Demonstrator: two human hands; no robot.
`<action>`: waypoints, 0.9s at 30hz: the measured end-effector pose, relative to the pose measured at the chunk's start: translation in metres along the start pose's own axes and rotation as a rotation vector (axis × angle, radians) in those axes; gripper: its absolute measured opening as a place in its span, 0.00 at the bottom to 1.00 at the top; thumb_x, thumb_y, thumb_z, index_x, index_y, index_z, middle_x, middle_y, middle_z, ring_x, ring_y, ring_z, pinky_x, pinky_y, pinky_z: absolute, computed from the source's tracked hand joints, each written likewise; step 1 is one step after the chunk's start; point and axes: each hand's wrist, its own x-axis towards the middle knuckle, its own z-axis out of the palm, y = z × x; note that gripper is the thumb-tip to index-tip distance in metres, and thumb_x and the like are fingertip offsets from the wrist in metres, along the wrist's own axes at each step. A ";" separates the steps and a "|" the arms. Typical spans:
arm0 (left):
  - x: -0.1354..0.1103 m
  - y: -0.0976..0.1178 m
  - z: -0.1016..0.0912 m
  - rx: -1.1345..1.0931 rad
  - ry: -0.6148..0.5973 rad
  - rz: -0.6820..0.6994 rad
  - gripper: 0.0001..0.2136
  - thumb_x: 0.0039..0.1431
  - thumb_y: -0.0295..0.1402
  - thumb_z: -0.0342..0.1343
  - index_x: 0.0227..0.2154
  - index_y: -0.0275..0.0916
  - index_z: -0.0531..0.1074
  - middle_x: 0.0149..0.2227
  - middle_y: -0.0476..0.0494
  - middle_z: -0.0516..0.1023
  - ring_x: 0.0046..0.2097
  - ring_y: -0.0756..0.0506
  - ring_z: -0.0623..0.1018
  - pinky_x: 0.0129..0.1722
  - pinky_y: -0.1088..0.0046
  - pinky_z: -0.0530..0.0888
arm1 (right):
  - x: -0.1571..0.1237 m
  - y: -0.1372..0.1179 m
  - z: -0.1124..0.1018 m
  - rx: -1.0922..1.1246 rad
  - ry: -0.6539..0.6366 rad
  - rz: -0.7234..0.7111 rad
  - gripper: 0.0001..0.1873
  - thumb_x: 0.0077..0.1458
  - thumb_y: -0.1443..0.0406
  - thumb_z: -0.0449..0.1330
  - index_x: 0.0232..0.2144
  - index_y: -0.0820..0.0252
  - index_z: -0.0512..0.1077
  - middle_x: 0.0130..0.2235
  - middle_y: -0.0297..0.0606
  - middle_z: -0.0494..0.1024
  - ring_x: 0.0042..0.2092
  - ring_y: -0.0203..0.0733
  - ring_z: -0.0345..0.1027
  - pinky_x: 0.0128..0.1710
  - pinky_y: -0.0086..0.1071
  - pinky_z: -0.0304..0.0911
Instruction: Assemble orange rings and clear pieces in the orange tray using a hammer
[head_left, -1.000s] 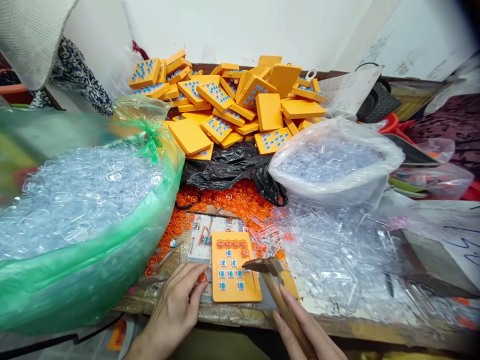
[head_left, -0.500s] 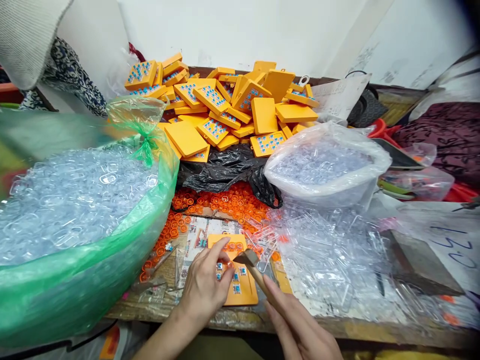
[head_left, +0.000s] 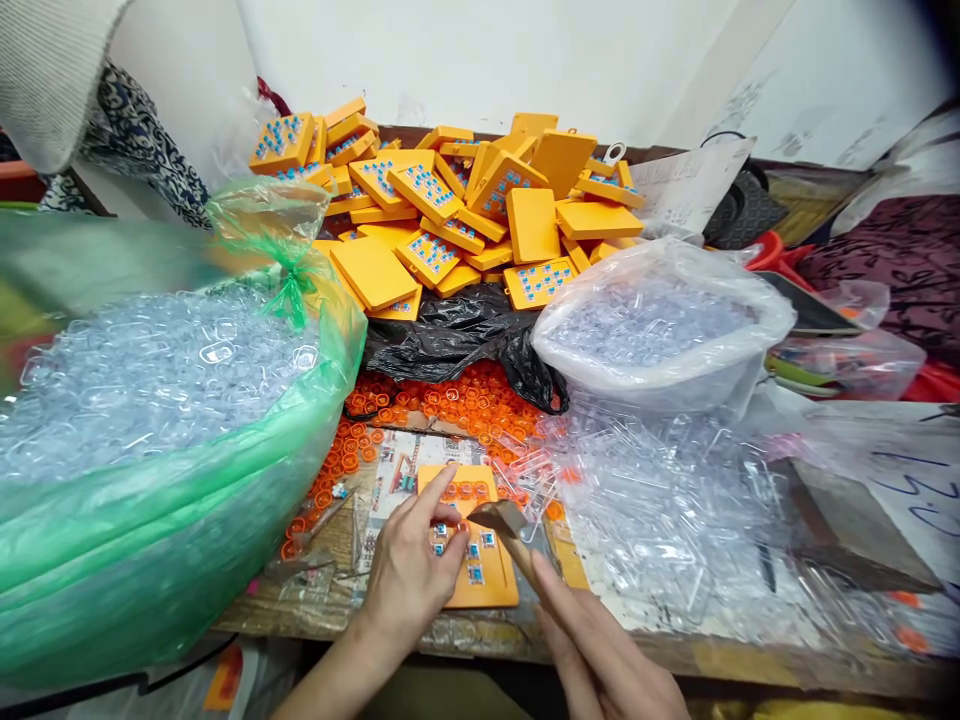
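A flat yellow plastic case [head_left: 487,592] lies on the bench before me, with blue-and-clear switch-like pieces [head_left: 475,574] set in its face and a row of orange round caps [head_left: 466,490] near its far end. Over its left side, my left hand [head_left: 412,560] pinches a small orange cap between thumb and finger, mostly hidden by the fingertips. Closed around a wooden handle, my right hand [head_left: 600,640] holds a hammer [head_left: 504,516]. The hammer's metal head is just right of the left fingertips, over the case.
Clear plastic pieces fill a green bag [head_left: 300,440] at left and a white bag [head_left: 660,375] at right. Loose clear clips [head_left: 660,500] and orange caps [head_left: 480,400] spread around the case. Yellow cases [head_left: 375,270] pile up behind a black bag [head_left: 450,335]. A dark metal block [head_left: 855,530] stands right.
The hammer head has tilted slightly and shifted a little over the case. My left hand keeps its pinch at the same spot. The whole view has shifted slightly.
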 end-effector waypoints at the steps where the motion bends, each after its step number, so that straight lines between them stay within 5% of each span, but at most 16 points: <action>1: 0.000 -0.001 -0.001 0.002 -0.002 0.004 0.28 0.54 0.27 0.57 0.59 0.42 0.63 0.34 0.48 0.80 0.38 0.46 0.80 0.45 0.65 0.75 | -0.001 0.001 0.000 0.012 -0.009 0.000 0.34 0.61 0.74 0.51 0.66 0.49 0.50 0.54 0.36 0.75 0.49 0.39 0.75 0.50 0.27 0.67; 5: 0.011 -0.009 -0.025 0.178 0.025 0.074 0.19 0.55 0.32 0.59 0.50 0.36 0.72 0.39 0.42 0.81 0.40 0.44 0.80 0.44 0.68 0.77 | -0.008 0.012 0.002 0.071 0.056 0.081 0.29 0.61 0.69 0.54 0.63 0.50 0.58 0.56 0.35 0.73 0.52 0.40 0.71 0.52 0.26 0.63; 10: 0.043 -0.020 -0.063 0.682 0.087 0.098 0.14 0.61 0.25 0.45 0.42 0.29 0.75 0.43 0.27 0.78 0.45 0.33 0.77 0.45 0.52 0.74 | -0.018 0.028 0.004 0.171 0.228 0.336 0.24 0.60 0.65 0.58 0.59 0.55 0.66 0.57 0.37 0.71 0.55 0.42 0.67 0.53 0.27 0.61; 13: 0.050 -0.019 -0.067 0.681 0.020 0.102 0.13 0.58 0.21 0.45 0.38 0.30 0.75 0.37 0.30 0.79 0.41 0.33 0.78 0.39 0.54 0.75 | -0.020 0.029 0.005 0.247 0.249 0.403 0.23 0.60 0.63 0.58 0.58 0.56 0.67 0.57 0.37 0.71 0.56 0.43 0.67 0.54 0.29 0.61; 19: 0.036 -0.027 -0.062 0.544 -0.116 0.202 0.06 0.57 0.25 0.53 0.31 0.37 0.75 0.31 0.44 0.78 0.33 0.46 0.79 0.35 0.72 0.76 | -0.026 0.024 0.006 0.242 0.237 0.398 0.22 0.60 0.64 0.58 0.57 0.57 0.69 0.57 0.38 0.71 0.56 0.45 0.67 0.54 0.30 0.62; 23: 0.025 -0.035 -0.062 0.513 -0.057 0.245 0.12 0.61 0.27 0.47 0.38 0.32 0.76 0.37 0.36 0.78 0.40 0.42 0.78 0.41 0.65 0.77 | -0.027 0.022 0.008 0.186 0.202 0.265 0.26 0.59 0.68 0.59 0.60 0.54 0.65 0.56 0.37 0.72 0.53 0.44 0.69 0.51 0.26 0.64; 27: 0.005 -0.014 -0.057 0.383 -0.030 0.326 0.15 0.62 0.28 0.49 0.50 0.33 0.71 0.41 0.37 0.79 0.44 0.43 0.78 0.44 0.68 0.76 | -0.021 0.010 0.005 0.120 0.170 0.126 0.32 0.59 0.71 0.57 0.63 0.48 0.59 0.56 0.32 0.73 0.52 0.42 0.71 0.52 0.27 0.65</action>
